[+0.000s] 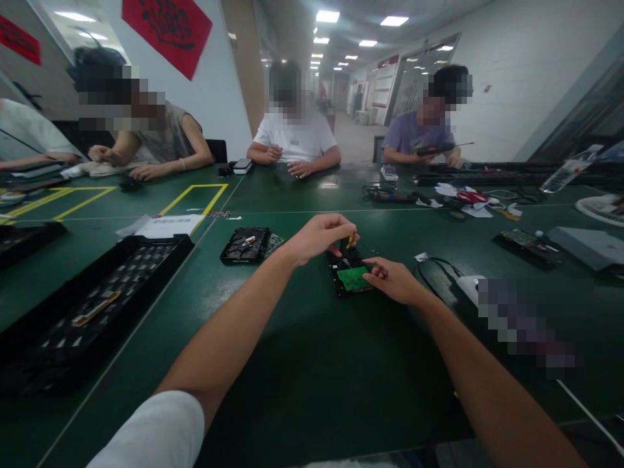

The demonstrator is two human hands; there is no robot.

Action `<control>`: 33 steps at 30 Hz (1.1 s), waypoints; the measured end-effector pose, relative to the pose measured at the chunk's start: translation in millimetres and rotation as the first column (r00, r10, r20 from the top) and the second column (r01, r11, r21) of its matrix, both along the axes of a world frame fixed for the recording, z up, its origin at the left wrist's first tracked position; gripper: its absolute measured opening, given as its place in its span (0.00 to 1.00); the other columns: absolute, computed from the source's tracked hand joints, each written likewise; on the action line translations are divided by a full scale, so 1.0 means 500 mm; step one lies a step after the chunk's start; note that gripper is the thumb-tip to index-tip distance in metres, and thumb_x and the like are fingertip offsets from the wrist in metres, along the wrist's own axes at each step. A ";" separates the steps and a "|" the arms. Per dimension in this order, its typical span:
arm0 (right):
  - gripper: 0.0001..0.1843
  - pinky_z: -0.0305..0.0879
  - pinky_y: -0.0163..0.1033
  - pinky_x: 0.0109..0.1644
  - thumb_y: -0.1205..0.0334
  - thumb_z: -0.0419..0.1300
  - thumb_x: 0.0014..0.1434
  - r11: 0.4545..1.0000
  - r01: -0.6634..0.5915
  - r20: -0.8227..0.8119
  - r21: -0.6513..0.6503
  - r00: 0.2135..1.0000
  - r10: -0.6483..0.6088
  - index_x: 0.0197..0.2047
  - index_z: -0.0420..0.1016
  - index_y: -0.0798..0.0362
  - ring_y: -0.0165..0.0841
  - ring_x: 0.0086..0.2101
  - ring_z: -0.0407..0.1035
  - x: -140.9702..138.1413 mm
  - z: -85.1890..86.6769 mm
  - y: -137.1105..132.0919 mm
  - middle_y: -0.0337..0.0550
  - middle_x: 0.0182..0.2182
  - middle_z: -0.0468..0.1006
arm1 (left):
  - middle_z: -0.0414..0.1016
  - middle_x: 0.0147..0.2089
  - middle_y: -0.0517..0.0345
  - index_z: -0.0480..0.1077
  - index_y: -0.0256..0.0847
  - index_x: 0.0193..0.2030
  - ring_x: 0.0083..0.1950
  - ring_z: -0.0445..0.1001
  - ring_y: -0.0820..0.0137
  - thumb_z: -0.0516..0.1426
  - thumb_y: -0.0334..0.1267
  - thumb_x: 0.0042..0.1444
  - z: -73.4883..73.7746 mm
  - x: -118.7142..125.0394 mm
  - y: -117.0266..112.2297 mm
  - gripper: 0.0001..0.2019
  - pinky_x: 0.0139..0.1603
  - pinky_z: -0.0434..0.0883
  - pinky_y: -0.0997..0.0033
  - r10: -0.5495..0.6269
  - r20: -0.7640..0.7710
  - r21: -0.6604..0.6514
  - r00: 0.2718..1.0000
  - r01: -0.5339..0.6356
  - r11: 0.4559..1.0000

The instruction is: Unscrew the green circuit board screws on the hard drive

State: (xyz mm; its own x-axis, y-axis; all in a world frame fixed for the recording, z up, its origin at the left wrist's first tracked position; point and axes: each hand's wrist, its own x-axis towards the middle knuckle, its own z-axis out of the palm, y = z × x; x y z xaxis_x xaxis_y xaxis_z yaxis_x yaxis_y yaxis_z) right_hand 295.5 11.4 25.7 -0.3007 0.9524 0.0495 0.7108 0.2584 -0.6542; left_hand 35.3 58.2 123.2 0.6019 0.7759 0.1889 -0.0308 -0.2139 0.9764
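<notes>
Drive (344, 263) looks black, with a green circuit board (353, 279).

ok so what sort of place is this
Probably a shared electronics workshop: people sit along the far side of a green worktable, and on it are an apparent hard drive with a green circuit board and another black drive-like unit.
</notes>
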 end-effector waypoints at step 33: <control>0.26 0.67 0.39 0.37 0.49 0.62 0.65 1.000 0.010 -0.009 0.009 1.000 -0.010 0.62 0.73 0.52 0.33 0.31 0.72 0.000 -0.005 0.002 0.42 0.35 0.79 | 0.75 0.40 0.53 0.74 0.37 0.43 0.41 0.75 0.70 0.58 0.44 0.66 -0.004 -0.003 0.007 0.11 0.34 0.77 0.74 -0.018 -0.034 0.077 0.999 0.020 0.997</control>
State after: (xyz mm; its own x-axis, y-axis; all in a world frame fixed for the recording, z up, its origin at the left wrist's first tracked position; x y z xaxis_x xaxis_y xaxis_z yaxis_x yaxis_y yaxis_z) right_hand 295.5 12.4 23.0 -0.2906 0.9549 0.0612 0.7073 0.2575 -0.6584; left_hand 33.8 61.6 121.3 0.6234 0.7483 0.2270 -0.0031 -0.2880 0.9576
